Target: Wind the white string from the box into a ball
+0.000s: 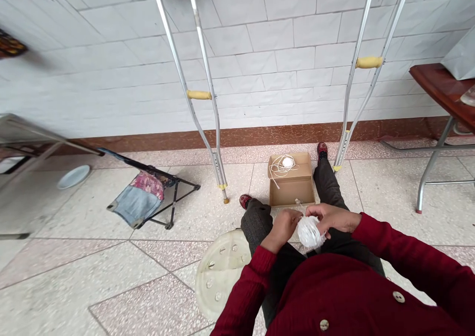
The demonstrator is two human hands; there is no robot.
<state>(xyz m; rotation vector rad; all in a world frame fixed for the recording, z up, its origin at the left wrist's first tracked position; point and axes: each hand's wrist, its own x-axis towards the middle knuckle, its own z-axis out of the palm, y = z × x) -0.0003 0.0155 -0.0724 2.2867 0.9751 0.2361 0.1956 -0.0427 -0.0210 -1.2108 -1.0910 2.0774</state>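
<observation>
Together, the left hand (282,229), half curled against one side, and the right hand (331,217), fingers spread over the top, hold one white string ball (309,232) above the lap. Just ahead, between the feet, an open box (291,187) holds a second, smaller ball (287,163) among loose loops. Two crutches (198,94) stand well apart on either side, with open floor around them. A round stool (218,276) is partly hidden behind the left sleeve (252,276).

White cord ball (309,232) — crimson sleeve (386,242)
</observation>
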